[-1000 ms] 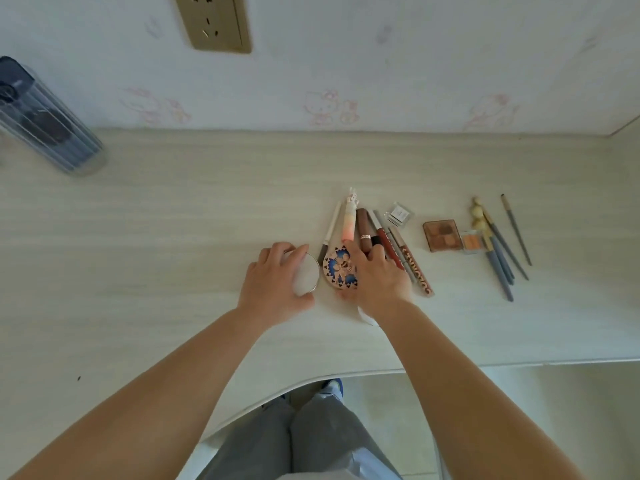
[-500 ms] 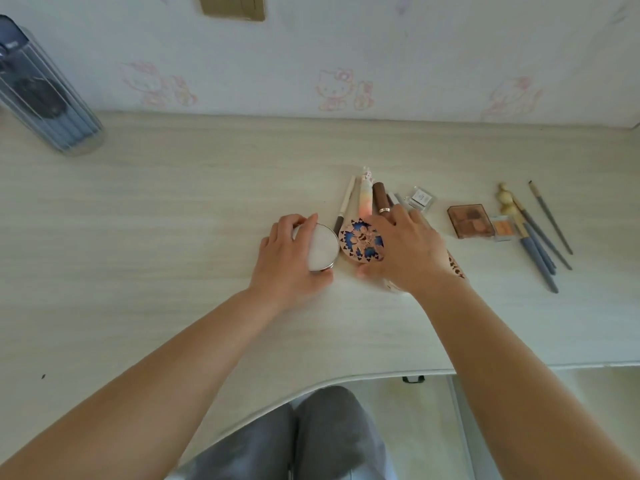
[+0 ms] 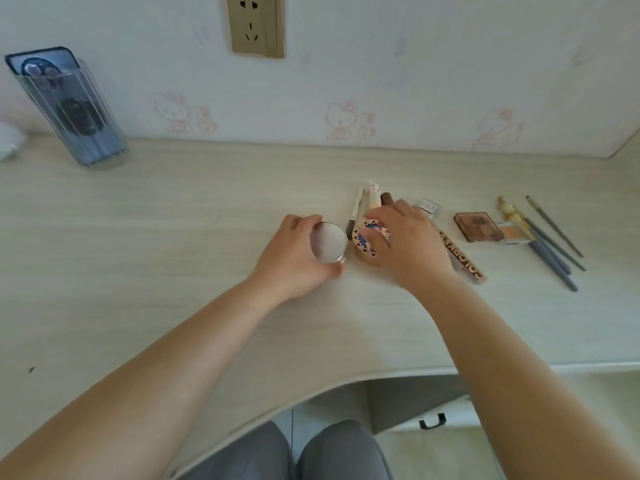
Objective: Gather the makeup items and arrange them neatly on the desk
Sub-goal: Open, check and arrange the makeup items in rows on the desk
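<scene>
My left hand (image 3: 294, 261) grips a round silver compact (image 3: 328, 241) on the desk (image 3: 173, 237), thumb at its near edge and fingers curled over the far side. Right beside it lies a round compact with a blue and pink pattern (image 3: 365, 239), and my right hand (image 3: 408, 244) holds it with fingers curled over its top. Behind these lie a white pencil (image 3: 355, 213) and several lipstick tubes (image 3: 375, 197), partly hidden by my right hand. A lettered tube (image 3: 462, 259) pokes out to the right of my wrist.
Further right lie a small clear case (image 3: 429, 206), a brown eyeshadow palette (image 3: 478, 226), a small orange palette (image 3: 514, 233) and several grey-handled brushes (image 3: 550, 240). A clear ribbed cup holding a phone (image 3: 72, 112) stands at the back left. The desk's curved front edge runs above my knees.
Both hands stay on the two round compacts. My right hand's fingers have curled further over the patterned compact. The view has tilted up, showing more wall.
</scene>
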